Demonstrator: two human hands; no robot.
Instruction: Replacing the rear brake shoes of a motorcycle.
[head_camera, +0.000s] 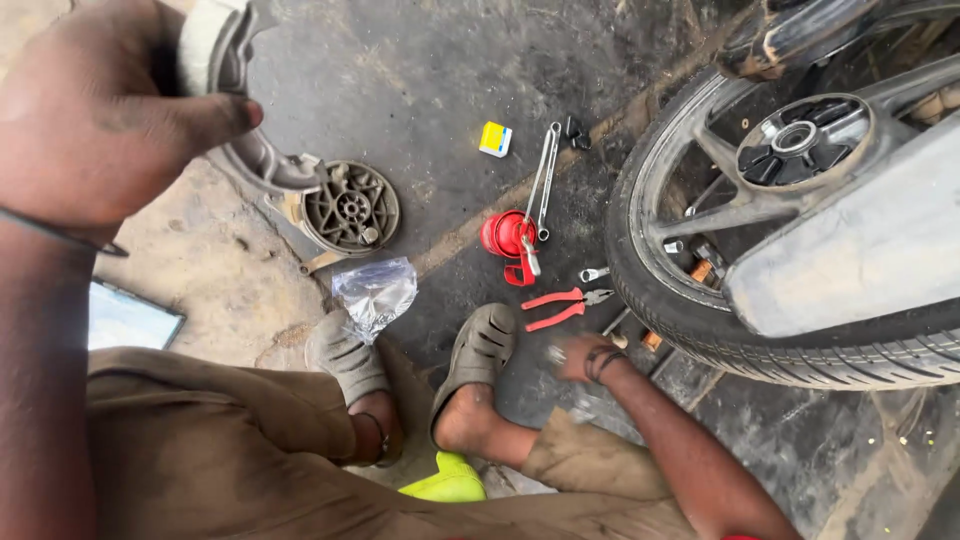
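Motorcycle rear wheel (700, 300), black tyre with cast spokes, fills the right side of the head view; it stands on dark, oil-stained ground (400, 80).

Left hand (100, 120), close to the camera at upper left, is closed around a grey metal drum-shaped part (250, 150); thumb lies across its rim. The part is lifted clear of the ground.

A round perforated metal plate (352, 208) lies flat on the ground just below that part.

Right hand (585, 358) is low by the tyre's near edge, blurred; cannot tell whether it grips anything or how wide the fingers are.

Two grey sandals (480, 350) on the person's feet sit between the hands.

Crumpled clear plastic bag (375, 292) lies beside the left sandal.

Red oil can (510, 240) sits near centre, touching a pair of long spanners (545, 175).

Red-handled pliers (560, 305) lie just above the right hand.

Small yellow box (495, 139) lies apart, left of the spanners.
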